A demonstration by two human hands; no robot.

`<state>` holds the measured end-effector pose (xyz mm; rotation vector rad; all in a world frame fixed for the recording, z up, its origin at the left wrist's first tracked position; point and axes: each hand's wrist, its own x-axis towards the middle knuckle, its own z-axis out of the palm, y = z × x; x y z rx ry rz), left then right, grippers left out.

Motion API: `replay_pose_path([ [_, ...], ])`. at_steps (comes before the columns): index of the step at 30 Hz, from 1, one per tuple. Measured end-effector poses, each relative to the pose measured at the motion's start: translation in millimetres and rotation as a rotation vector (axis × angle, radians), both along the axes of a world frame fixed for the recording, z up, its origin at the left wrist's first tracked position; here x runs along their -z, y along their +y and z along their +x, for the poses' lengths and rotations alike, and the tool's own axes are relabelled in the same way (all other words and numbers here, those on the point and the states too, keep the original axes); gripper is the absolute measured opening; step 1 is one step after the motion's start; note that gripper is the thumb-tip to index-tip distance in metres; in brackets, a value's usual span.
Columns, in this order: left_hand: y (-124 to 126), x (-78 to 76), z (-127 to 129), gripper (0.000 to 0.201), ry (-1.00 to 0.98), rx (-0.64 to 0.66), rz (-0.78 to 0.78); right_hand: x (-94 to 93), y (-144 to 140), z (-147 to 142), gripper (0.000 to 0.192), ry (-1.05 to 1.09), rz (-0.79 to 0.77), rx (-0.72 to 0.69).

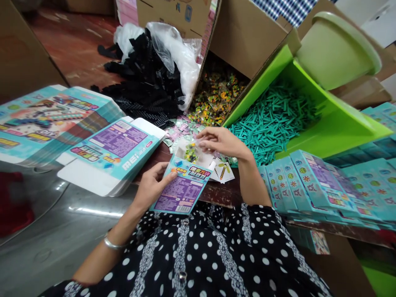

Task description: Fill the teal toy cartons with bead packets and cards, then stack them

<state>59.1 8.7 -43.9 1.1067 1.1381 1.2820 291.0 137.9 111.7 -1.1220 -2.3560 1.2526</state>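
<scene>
Teal card, the small box [182,190] sits near the middle, gripped at its left edge by the left hand [153,185], mouth facing far. The right hand [221,142] pinches a clear bag of beads [192,152] just over that mouth. Best to keep the mouth propped wide and feed the bag in flat, I judge. Flat boxes [114,150] lie left, filled boxes [312,181] right, teal sticks [272,117] far right.
</scene>
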Motion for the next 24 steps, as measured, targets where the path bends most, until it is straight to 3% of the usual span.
replay_pose_path([
  [2,-2,-0.8,3,0.069,0.012,0.008,0.008,2.6,-3,-5,0.027,-0.001,0.113,0.006],
  [5,-7,-1.3,10,0.066,-0.008,0.007,0.010,18.4,-7,-17,0.008,-0.072,0.142,-0.181],
  [8,-12,-1.3,17,0.064,-0.031,-0.032,0.017,29.6,-11,-22,0.036,-0.153,0.100,-0.324],
  [11,-11,-0.6,21,0.062,-0.048,-0.027,0.025,27.6,-18,-18,0.058,-0.136,-0.007,-0.367],
  [13,-9,0.7,21,0.063,-0.087,-0.012,0.035,23.3,-26,-10,0.055,-0.037,0.007,-0.266],
  [16,-8,4.8,21,0.068,-0.136,-0.051,0.101,26.1,-45,6,0.043,0.111,0.355,0.188],
  [18,-11,9.0,20,0.072,-0.131,-0.088,0.149,40.9,-62,17,0.039,0.186,0.563,0.460],
  [20,-17,14.0,22,0.076,-0.115,-0.099,0.168,66.0,-81,24,0.040,0.238,0.550,0.544],
  [24,-24,23.1,27,0.073,-0.082,-0.054,0.130,120.7,-121,21,0.049,0.344,0.261,0.581],
])
